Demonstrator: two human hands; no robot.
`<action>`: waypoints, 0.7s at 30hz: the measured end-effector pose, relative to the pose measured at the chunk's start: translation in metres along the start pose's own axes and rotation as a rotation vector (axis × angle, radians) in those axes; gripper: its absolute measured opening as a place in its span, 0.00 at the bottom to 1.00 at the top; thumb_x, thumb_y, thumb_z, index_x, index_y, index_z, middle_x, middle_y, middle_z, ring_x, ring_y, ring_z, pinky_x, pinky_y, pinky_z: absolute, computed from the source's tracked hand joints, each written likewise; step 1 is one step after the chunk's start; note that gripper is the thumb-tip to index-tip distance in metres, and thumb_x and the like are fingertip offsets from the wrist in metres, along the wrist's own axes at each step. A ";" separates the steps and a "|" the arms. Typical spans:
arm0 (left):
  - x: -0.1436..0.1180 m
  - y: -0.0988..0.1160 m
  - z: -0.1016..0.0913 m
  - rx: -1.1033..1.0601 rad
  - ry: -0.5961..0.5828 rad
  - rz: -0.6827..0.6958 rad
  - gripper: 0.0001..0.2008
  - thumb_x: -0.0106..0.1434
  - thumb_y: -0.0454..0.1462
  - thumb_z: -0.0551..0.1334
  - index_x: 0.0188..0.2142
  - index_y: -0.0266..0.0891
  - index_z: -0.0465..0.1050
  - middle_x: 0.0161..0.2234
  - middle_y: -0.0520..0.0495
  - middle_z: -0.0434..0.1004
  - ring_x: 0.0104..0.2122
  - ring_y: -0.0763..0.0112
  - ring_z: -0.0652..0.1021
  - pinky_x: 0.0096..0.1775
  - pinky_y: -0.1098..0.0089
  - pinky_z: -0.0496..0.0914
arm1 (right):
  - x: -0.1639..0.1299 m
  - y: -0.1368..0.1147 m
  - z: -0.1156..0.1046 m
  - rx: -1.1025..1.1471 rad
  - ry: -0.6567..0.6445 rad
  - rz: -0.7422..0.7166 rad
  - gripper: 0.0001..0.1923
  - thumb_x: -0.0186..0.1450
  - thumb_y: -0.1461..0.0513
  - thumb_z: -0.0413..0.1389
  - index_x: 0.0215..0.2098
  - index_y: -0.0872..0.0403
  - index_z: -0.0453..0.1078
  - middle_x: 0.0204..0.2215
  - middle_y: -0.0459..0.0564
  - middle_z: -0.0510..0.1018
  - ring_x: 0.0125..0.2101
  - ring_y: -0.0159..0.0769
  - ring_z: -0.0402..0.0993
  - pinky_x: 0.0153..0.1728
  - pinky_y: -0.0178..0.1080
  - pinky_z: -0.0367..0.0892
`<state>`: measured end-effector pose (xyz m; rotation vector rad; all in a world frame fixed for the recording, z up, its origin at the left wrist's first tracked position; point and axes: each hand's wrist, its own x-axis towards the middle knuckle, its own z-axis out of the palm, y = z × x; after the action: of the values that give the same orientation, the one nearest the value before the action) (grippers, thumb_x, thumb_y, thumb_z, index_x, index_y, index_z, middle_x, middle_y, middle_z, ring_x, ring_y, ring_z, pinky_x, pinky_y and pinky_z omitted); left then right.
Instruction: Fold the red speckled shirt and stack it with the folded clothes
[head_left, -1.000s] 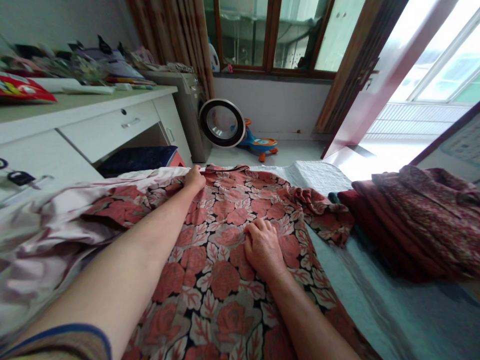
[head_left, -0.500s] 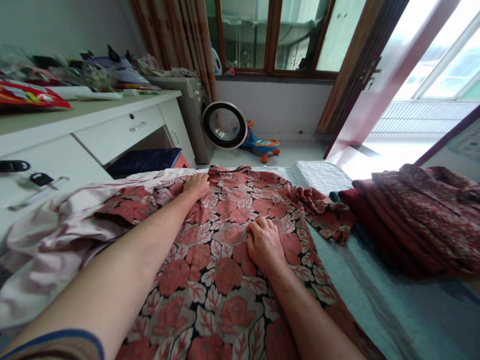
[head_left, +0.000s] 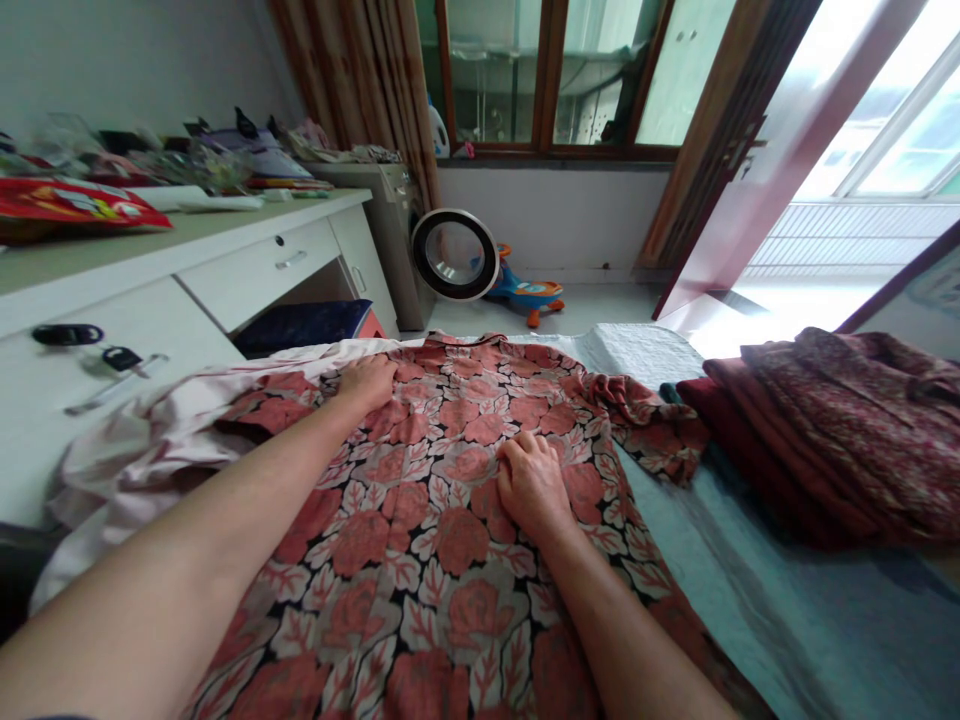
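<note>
A floral shirt [head_left: 457,540], red roses and pale leaves on black, lies spread out with its collar at the far end. My left hand [head_left: 367,385] rests flat on its upper left part, near the left shoulder, fingers stretched out. On the middle of the shirt, right of centre, lies my right hand [head_left: 534,482]; its fingers are slightly bent and touch the cloth without a visible grip. The right sleeve [head_left: 652,425] is bunched near the shoulder and reaches out sideways. The left sleeve [head_left: 270,400] lies over a pale pink cloth [head_left: 165,420].
A stack of folded dark red clothes [head_left: 840,440] stands at the right on the light blue bed cover [head_left: 697,560]. Along the left runs a white desk [head_left: 255,250] with cluttered top. Beyond are a washing machine with its round door [head_left: 455,254] open and a blue ride-on toy [head_left: 529,290].
My left hand has slid left across the upper part of the shirt, away from the collar. My right hand stays in place. The view has shifted slightly.
</note>
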<state>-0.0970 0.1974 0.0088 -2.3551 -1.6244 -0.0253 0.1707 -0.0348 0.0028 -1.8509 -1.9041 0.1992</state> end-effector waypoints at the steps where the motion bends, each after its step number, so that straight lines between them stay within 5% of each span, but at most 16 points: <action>1: 0.000 -0.004 0.001 -0.037 -0.023 0.000 0.19 0.63 0.34 0.51 0.46 0.39 0.77 0.49 0.37 0.77 0.50 0.54 0.75 0.49 0.59 0.67 | 0.000 0.000 0.000 -0.001 -0.001 0.001 0.07 0.65 0.65 0.54 0.38 0.51 0.73 0.42 0.51 0.74 0.47 0.41 0.64 0.48 0.41 0.57; 6: 0.008 -0.022 -0.012 -0.107 0.097 -0.241 0.21 0.61 0.39 0.54 0.51 0.39 0.75 0.53 0.37 0.75 0.51 0.50 0.75 0.48 0.59 0.68 | 0.000 0.000 0.000 -0.001 0.004 0.002 0.07 0.65 0.65 0.54 0.38 0.50 0.73 0.42 0.50 0.74 0.47 0.40 0.65 0.48 0.40 0.57; 10: 0.010 -0.032 -0.026 -0.099 -0.111 -0.412 0.23 0.59 0.48 0.59 0.46 0.36 0.78 0.47 0.32 0.78 0.46 0.42 0.76 0.43 0.55 0.70 | 0.000 0.000 0.000 -0.004 0.006 0.004 0.06 0.65 0.64 0.54 0.38 0.51 0.73 0.42 0.50 0.74 0.47 0.40 0.65 0.48 0.40 0.57; 16: 0.011 -0.037 -0.030 -0.129 0.058 -0.234 0.13 0.56 0.42 0.60 0.38 0.39 0.78 0.43 0.38 0.78 0.44 0.52 0.77 0.41 0.63 0.70 | 0.000 0.000 0.000 -0.006 0.002 0.003 0.06 0.65 0.65 0.54 0.38 0.51 0.73 0.41 0.50 0.74 0.46 0.39 0.65 0.48 0.40 0.56; 21: 0.020 -0.031 -0.014 -0.487 -0.107 -0.178 0.14 0.54 0.42 0.60 0.38 0.38 0.74 0.30 0.46 0.79 0.31 0.61 0.79 0.34 0.68 0.71 | 0.000 0.000 0.000 -0.009 0.010 0.003 0.06 0.65 0.64 0.54 0.38 0.50 0.72 0.42 0.50 0.74 0.46 0.40 0.64 0.48 0.40 0.57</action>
<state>-0.1163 0.2222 0.0328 -2.5762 -2.0693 -0.3774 0.1706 -0.0350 0.0033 -1.8572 -1.8990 0.1818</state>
